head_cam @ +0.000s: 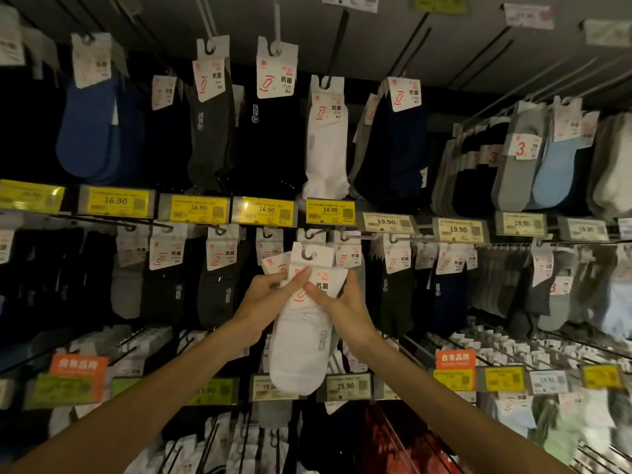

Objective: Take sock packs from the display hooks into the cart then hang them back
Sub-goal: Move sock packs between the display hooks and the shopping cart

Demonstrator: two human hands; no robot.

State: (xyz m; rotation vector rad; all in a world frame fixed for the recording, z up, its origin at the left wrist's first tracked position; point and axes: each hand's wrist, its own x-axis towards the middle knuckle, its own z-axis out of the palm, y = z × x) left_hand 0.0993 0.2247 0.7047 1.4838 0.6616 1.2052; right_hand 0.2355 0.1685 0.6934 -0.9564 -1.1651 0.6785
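I'm watching the left hand (263,295) pinching and the right hand (342,302) clasping the white sock pack (297,354), card reading 抗菌, directly below the yellow 16.90 tag (330,211); neighbouring packs (346,257) are crowding both card edges.

left arm: bare forearm, reaches up from lower left
left hand (265,295): thumb and fingers pinch sock pack (301,354) at its top
right arm: reaches up from lower right
right hand (342,304): thumb in front, fingers curled behind same pack
hands: close together, centre
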